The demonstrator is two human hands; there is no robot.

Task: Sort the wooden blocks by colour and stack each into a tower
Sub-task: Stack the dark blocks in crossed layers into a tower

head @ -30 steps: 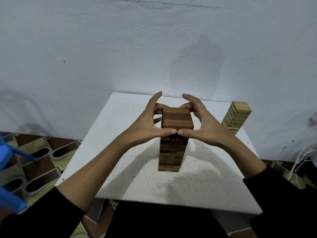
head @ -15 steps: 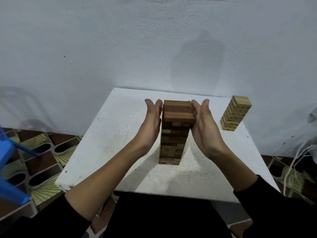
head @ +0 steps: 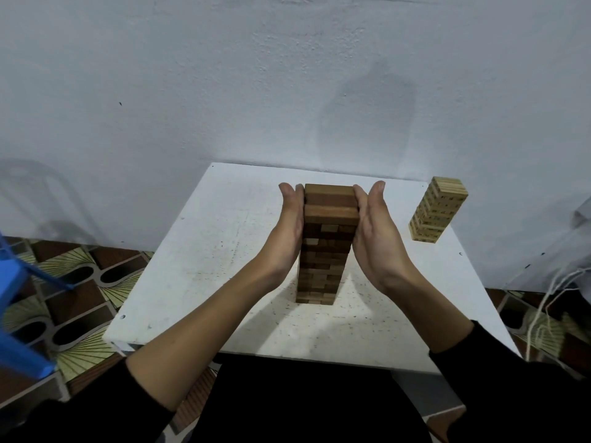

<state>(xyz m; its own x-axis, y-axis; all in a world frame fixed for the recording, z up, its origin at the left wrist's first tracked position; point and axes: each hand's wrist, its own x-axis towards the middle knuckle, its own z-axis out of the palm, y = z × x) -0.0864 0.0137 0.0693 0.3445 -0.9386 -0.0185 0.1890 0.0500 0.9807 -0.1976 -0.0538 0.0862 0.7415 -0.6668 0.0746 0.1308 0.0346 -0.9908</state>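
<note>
Flat hands (head: pixel 329 231) — dark tower (head: pixel 324 251) between

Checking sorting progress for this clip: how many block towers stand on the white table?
2. The tall dark brown wooden block tower stands mid-table between the flat left hand and right hand. The shorter pale wooden block tower stands at the white table's far right corner. No loose blocks are visible.

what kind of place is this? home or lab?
Most likely a home room, not a lab: a small white table pushed against a bare painted wall, a patterned tile floor, and a blue plastic stool at the left. Loose cords hang at the right.
</note>
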